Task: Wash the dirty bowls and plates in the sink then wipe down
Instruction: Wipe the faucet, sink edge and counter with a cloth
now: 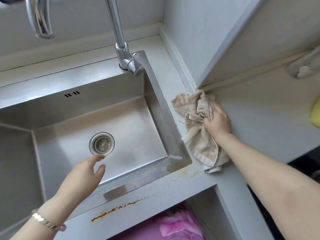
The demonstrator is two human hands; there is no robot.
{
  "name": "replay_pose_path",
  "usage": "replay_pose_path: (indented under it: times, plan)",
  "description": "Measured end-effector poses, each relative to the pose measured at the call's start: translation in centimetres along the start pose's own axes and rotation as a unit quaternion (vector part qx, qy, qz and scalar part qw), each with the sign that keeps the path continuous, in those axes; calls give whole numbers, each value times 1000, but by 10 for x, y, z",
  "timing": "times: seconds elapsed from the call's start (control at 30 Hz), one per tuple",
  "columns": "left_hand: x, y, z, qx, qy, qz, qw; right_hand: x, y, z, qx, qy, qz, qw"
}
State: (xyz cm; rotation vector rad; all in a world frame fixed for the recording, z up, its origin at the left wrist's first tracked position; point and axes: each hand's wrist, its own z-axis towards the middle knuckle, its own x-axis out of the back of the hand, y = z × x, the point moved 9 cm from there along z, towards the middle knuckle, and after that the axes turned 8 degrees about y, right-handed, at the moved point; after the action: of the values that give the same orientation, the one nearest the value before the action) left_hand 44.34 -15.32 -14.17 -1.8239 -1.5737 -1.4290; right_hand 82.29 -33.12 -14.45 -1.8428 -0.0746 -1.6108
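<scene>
Currently the stainless steel sink [52, 80] fills the left and centre of the frame. No bowl or plate shows in its basin or anywhere else in view, so the washing stage appears complete and the wipe-down is the step in hand.

The grey countertop [259, 122] runs along the right and lower sides of the sink. It is bounded at upper right by a projecting wall corner [197, 89] and at lower centre by its front edge. To the right of the corner the counter is open room for wider strokes. The strip between the sink rim and the wall is narrow and calls for short passes.

The faucet [123, 52] stands at the sink's upper right corner and obstructs that corner.

The beige towel [199, 141] lies on the counter just right of the sink rim, one end touching the wall corner.

The right hand [218, 122] grasps the bunched upper part of the towel, fingers clenched into the cloth, and bears it on the counter. The left hand [83, 177] hovers over the basin at lower left, fingers relaxed and spread, holding nothing, near the drain strainer [101, 143].

Left to wipe, by estimate: a yellowish ring [188, 173] at the sink's lower right corner, and a rust streak [114, 210] along the front edge.
</scene>
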Motion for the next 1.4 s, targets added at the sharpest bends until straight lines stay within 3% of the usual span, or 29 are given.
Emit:
replay_pose_path:
  times: [0.27,0.57,0.8,0.87,0.9,1.0,1.1,1.23,1.4]
  plan:
    - [30,-64,-16,7,2,6,1000,-2,7,-124,-49,-8,7,999]
    - [56,-139,-43,-34,-19,27,999,-69,-112,-240,-62,85,11,994]
    - [67,-152,-56,-65,-9,29,997,-113,-192,-277,-38,25,119,992]
    - [62,-152,-58,-66,-14,39,997,-109,-193,-276,-55,-18,168,984]
    - [59,-153,-59,-66,-17,43,997,-97,-181,-274,-70,-2,170,983]
    - [50,-161,-64,-62,-27,65,996,-37,-116,-262,-102,149,65,981]
    - [39,-177,-72,-67,-46,118,990,-35,-78,-268,-125,66,-59,988]
    - [31,-206,-83,-77,-53,163,982,-89,-122,-305,-6,-49,-162,986]
    - [27,-229,-92,-92,-44,161,982,-122,-183,-337,42,-19,-164,985]
